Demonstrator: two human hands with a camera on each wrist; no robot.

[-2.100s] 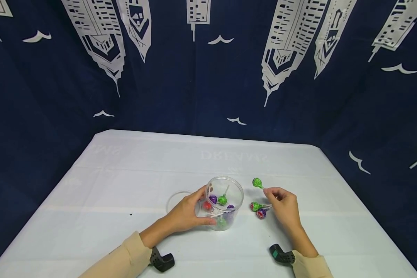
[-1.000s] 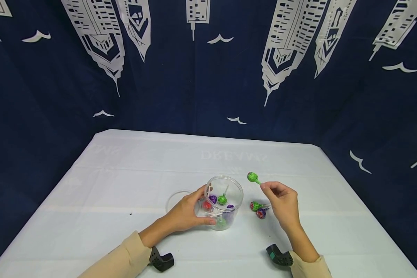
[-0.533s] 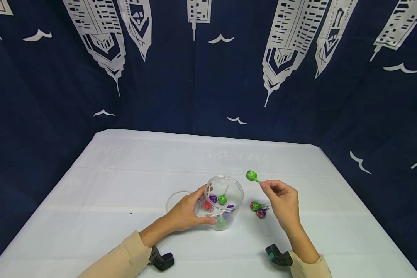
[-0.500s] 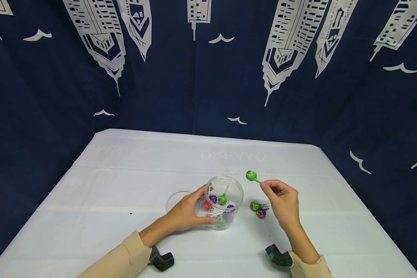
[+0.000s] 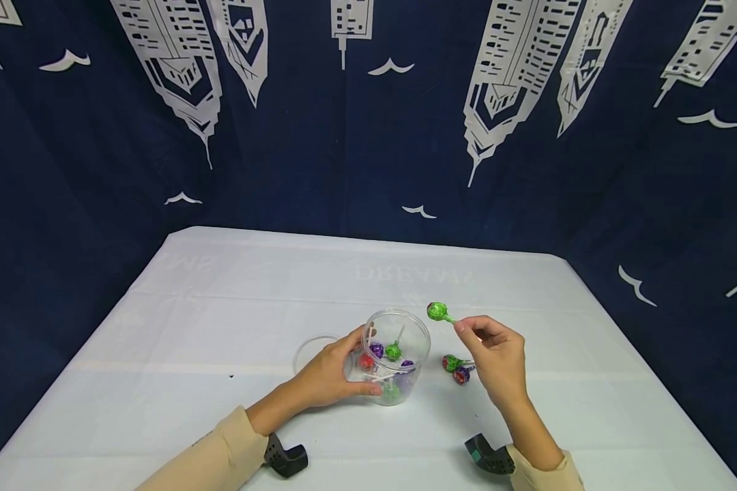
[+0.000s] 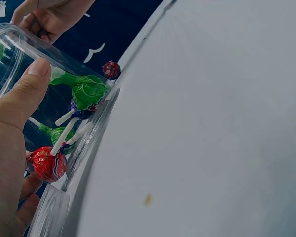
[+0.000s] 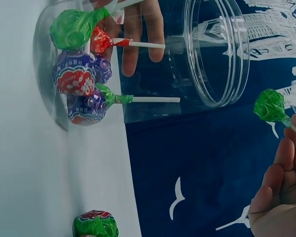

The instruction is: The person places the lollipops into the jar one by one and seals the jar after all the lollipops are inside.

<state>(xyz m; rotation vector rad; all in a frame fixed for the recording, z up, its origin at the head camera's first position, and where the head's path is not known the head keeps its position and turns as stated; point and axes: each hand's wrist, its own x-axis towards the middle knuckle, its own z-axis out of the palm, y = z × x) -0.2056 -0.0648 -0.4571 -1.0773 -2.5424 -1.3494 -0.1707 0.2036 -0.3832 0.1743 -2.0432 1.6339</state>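
Observation:
My left hand (image 5: 328, 376) holds a clear plastic jar (image 5: 399, 395) around its left side, thumb in front, as it stands on the table. Inside lie several wrapped lollipops: green, purple and a red lollipop (image 6: 48, 164). In the right wrist view the jar's mouth (image 7: 214, 54) is uncovered. Right of the jar and above the table, my right hand (image 5: 497, 354) pinches a green lollipop (image 5: 437, 311) by its stick, head pointing left toward the rim. Below that hand, a green lollipop (image 5: 451, 363) and a purple lollipop (image 5: 462, 375) lie together on the table.
A clear round lid (image 5: 301, 348) lies on the white-covered table (image 5: 221, 320) behind my left hand, partly hidden by it. A dark blue cloth (image 5: 319, 170) with white printed buildings hangs at the back and sides. Black wrist devices (image 5: 286, 462) sit at both sleeves.
My right hand has lifted the green lollipop off the table area and drifted left toward the jar's rim, still pinching its stick. The left hand and jar have stayed in place.

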